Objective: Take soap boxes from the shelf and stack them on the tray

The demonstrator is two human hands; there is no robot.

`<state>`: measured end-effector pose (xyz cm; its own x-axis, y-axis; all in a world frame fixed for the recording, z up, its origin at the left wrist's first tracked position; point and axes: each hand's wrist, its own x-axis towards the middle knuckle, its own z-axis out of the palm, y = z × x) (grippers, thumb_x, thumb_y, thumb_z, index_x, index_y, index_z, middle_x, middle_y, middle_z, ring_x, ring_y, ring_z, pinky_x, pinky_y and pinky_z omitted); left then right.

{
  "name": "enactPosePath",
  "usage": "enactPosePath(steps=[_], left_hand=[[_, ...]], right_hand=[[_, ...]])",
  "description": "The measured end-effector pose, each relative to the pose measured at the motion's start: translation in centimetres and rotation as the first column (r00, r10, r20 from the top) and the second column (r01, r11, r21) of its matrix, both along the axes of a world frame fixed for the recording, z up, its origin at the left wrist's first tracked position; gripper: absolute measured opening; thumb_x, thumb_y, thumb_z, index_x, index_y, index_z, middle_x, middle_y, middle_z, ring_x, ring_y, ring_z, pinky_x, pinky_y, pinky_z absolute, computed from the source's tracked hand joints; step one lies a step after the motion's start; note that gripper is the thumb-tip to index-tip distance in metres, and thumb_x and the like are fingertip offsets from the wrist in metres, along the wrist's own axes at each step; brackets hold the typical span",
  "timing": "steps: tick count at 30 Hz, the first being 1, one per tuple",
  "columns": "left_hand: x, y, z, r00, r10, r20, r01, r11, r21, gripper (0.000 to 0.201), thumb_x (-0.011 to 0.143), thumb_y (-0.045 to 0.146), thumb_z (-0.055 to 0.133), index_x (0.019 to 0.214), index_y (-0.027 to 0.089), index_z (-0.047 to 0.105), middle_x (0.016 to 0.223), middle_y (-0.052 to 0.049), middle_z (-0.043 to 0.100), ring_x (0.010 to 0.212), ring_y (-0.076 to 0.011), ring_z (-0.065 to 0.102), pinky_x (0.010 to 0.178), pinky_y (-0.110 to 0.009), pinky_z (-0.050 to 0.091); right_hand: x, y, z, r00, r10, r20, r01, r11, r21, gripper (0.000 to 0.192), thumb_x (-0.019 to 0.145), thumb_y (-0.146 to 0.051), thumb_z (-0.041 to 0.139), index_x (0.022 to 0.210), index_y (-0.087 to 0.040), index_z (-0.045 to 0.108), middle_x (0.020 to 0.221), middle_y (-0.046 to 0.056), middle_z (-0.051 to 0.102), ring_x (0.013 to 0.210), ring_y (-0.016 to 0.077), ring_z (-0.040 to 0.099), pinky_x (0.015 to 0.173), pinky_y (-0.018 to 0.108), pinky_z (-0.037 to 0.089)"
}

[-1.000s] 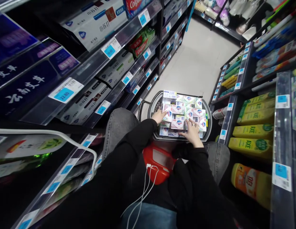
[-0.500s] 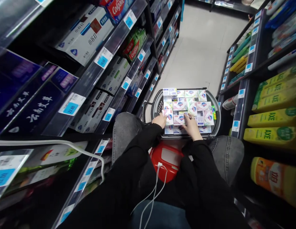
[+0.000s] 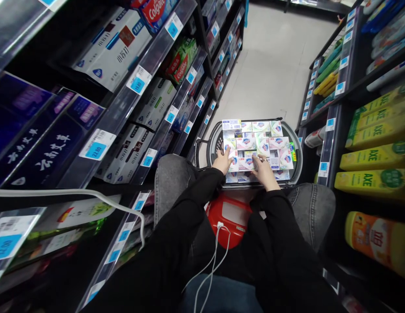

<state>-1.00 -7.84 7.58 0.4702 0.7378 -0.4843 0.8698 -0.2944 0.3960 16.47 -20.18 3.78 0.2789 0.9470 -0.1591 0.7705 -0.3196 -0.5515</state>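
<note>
A grey shopping basket [image 3: 295, 150] stands on the aisle floor in front of my knees, packed with several small white soap boxes [image 3: 276, 142]. My left hand [image 3: 222, 161] rests on the boxes at the basket's near left, fingers curled over one box. My right hand [image 3: 264, 170] lies on the near middle boxes, fingers spread and pressing a box [image 3: 246, 163] between the two hands. Both sleeves are black.
Shelves of toothpaste boxes [image 3: 114, 48] with blue price tags line the left. Yellow bottles [image 3: 372, 158] fill the right shelves. A red stool [image 3: 230, 217] sits between my legs. White earphone cables [image 3: 212, 265] hang down. Tiled floor [image 3: 274, 74] stretches ahead.
My right hand slid left from the basket's near right to the middle boxes. My left hand stayed at the near left. The view tilted so the basket sits slightly higher.
</note>
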Motion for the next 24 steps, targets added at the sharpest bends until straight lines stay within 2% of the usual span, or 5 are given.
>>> enactPosePath(steps=[4,9,17,24], left_hand=[[0.2,0.1,0.1,1.000,-0.001,-0.005,0.001,1.000,-0.001,0.058,0.098,0.039,0.038,0.152,0.022,0.027,0.131,-0.018,0.038,0.106,-0.0289,0.064,0.095,-0.039,0.046],[0.3,0.4,0.1,1.000,-0.012,-0.018,0.012,1.000,-0.013,0.058,0.098,0.039,0.038,0.153,0.022,0.027,0.130,-0.017,0.039,0.104,-0.0283,0.064,0.095,-0.039,0.046],[0.1,0.8,-1.1,1.000,-0.009,0.006,0.009,1.000,-0.004,0.057,0.097,0.040,0.039,0.151,0.025,0.029,0.131,-0.017,0.039,0.101,-0.0282,0.065,0.092,-0.039,0.047],[-0.1,1.1,-1.3,0.998,0.049,0.035,-0.048,0.998,-0.035,0.062,0.096,0.043,0.042,0.152,0.023,0.026,0.134,-0.018,0.040,0.108,-0.0307,0.063,0.094,-0.040,0.047]], right_hand=[[0.1,0.0,-0.3,1.000,-0.002,-0.006,0.002,1.000,0.020,0.072,0.071,-0.007,0.067,0.140,-0.019,0.049,0.140,0.020,0.039,0.129,0.0317,0.048,0.108,0.047,0.042],[0.1,0.0,0.0,1.000,-0.007,-0.012,0.007,1.000,-0.006,0.072,0.071,-0.007,0.068,0.140,-0.016,0.049,0.142,0.021,0.037,0.130,0.0321,0.047,0.109,0.046,0.040],[0.1,0.0,0.1,1.000,0.006,-0.028,-0.006,1.000,0.008,0.071,0.072,-0.009,0.068,0.140,-0.016,0.050,0.141,0.022,0.039,0.132,0.0320,0.045,0.110,0.047,0.039],[0.1,0.0,0.5,1.000,-0.003,-0.030,0.003,1.000,-0.002,0.071,0.071,-0.008,0.068,0.140,-0.017,0.050,0.142,0.019,0.039,0.131,0.0311,0.046,0.111,0.045,0.039]])
